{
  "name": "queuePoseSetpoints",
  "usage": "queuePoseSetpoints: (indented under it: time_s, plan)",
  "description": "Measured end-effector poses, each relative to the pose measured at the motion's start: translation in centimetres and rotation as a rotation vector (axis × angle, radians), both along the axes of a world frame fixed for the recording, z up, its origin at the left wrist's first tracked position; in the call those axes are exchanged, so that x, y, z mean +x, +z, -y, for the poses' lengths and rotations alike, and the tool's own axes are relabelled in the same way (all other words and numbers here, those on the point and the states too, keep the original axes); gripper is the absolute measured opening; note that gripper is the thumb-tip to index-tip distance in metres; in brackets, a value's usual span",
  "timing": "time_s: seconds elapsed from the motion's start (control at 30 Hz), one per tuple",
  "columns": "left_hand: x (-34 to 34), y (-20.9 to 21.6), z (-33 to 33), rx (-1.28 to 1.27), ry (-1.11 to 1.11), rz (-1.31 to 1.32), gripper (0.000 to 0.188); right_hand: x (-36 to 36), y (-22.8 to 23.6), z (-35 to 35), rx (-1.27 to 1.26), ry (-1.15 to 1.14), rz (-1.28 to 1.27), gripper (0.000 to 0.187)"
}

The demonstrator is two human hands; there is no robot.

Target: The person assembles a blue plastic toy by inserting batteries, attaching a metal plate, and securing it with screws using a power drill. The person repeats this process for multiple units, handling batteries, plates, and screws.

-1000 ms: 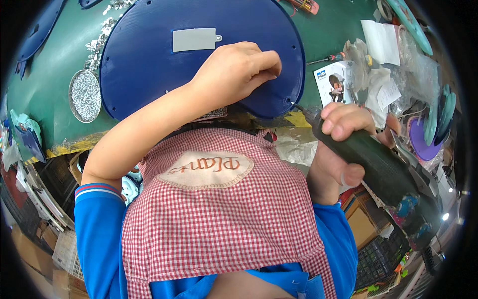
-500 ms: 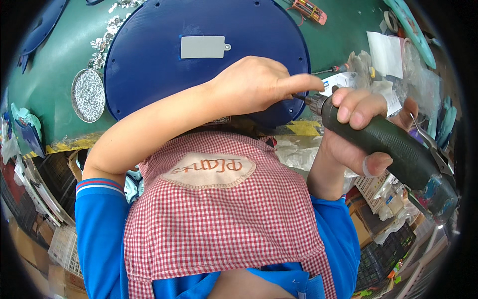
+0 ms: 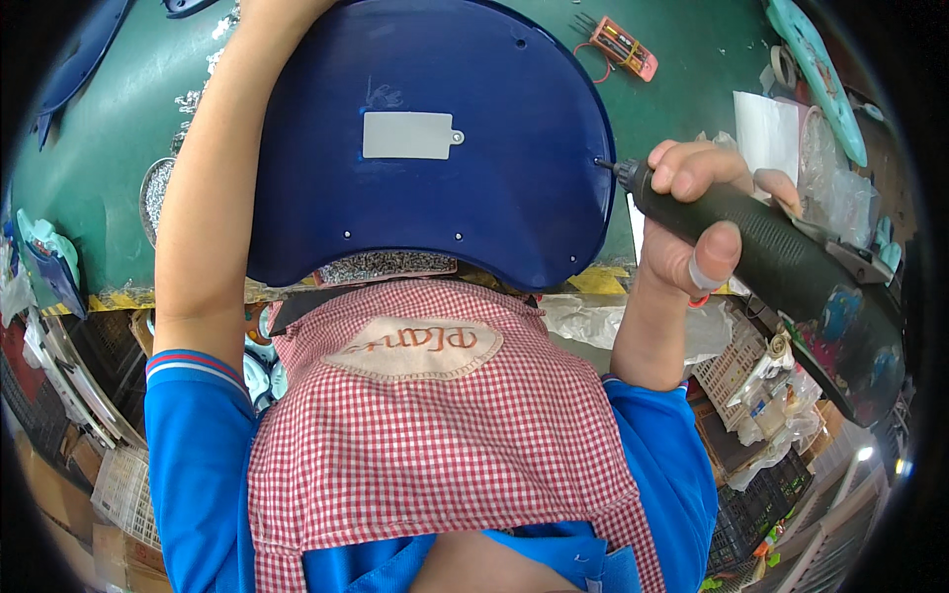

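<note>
On the green table point(image 3: 89, 188), tilting the drill point(image 3: 791, 242) your right hand point(image 3: 670, 259) grips — left hand out of sight — could scratch the blue board point(image 3: 524, 148).

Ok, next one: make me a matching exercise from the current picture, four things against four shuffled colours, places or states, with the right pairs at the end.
Things
1. power driver
2. cover plate
3. large panel
4. round dish

Descriptions
a. dark blue, with a curved outline
b. contains small silvery pieces
c. held in the right grip
d. light grey, on the panel's face

Pairs: 1-c, 2-d, 3-a, 4-b
</note>
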State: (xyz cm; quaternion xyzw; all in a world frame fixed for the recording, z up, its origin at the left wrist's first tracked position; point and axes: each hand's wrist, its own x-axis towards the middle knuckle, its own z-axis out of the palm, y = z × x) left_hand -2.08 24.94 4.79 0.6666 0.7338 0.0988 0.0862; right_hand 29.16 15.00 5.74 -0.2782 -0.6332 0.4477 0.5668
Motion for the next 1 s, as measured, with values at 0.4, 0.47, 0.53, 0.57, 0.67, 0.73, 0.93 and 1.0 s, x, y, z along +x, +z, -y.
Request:
queuePoseSetpoints:
  time_s: [0.4,0.47,0.53,0.57,0.67,0.73,0.93,1.0]
  plan:
    - [-2.1,-2.0,0.8,0.205,0.033,0.119,0.014,-4.4,1.9,-4.1,0.02,0.272,-0.216,0.084]
    - [-2.3,-1.9,1.9,0.287,-0.014,0.244,0.015,-5.6,2.2,-4.2,0.025,0.273,-0.232,0.083]
    - [-1.9,-3.0,4.4,0.394,-0.175,0.202,0.015,-6.7,1.9,-4.8,0.029,0.295,-0.247,0.082]
    - [-0.7,-2.7,5.9,0.498,-0.348,0.165,0.009,-6.9,1.9,-4.8,0.023,0.29,-0.246,0.082]
    - [1.4,-2.0,9.1,0.455,-0.395,0.388,0.014,-8.0,2.0,-4.9,0.003,0.335,-0.283,0.082]
    - [2.7,-1.5,10.3,0.368,-0.433,0.519,0.023,-8.8,2.3,-4.9,0.006,0.377,-0.31,0.083]
    - [2.9,-1.2,10.1,0.426,-0.563,0.609,0.037,-9.8,2.6,-4.7,-0.003,0.434,-0.29,0.084]
    - [3.0,-0.8,9.9,0.372,-0.563,0.64,0.039,-9.6,2.7,-4.6,0.0,0.438,-0.293,0.084]
